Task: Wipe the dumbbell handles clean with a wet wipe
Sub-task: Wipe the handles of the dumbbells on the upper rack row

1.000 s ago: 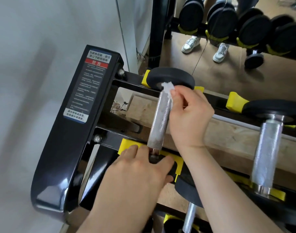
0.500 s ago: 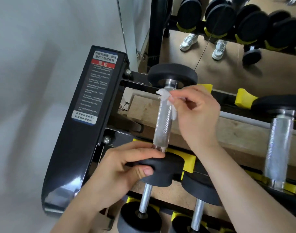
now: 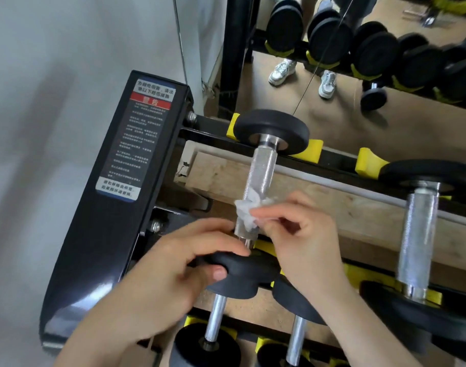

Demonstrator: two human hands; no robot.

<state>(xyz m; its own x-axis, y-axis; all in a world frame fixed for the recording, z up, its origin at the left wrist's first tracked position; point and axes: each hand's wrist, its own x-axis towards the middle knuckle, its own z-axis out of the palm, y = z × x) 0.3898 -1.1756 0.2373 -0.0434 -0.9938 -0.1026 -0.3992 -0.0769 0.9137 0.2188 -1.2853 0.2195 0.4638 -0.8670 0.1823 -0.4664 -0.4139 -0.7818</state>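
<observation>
A dumbbell lies across the top tier of the black rack, its knurled silver handle (image 3: 261, 178) running from the far black head (image 3: 271, 129) to the near black head (image 3: 239, 274). My left hand (image 3: 173, 274) grips the near head from the left, thumb under its edge. My right hand (image 3: 303, 245) pinches a crumpled white wet wipe (image 3: 249, 210) against the lower end of the handle. The handle's upper part is bare.
A second dumbbell with a silver handle (image 3: 417, 234) rests to the right on yellow cradles (image 3: 369, 162). Smaller dumbbells (image 3: 213, 321) sit on the tier below. The rack's black side panel (image 3: 115, 202) carries a warning label. A mirror behind reflects more dumbbells and shoes.
My right hand has slid the wipe down the handle from the far head to the near end. My left hand shifted to grip the near head's edge.
</observation>
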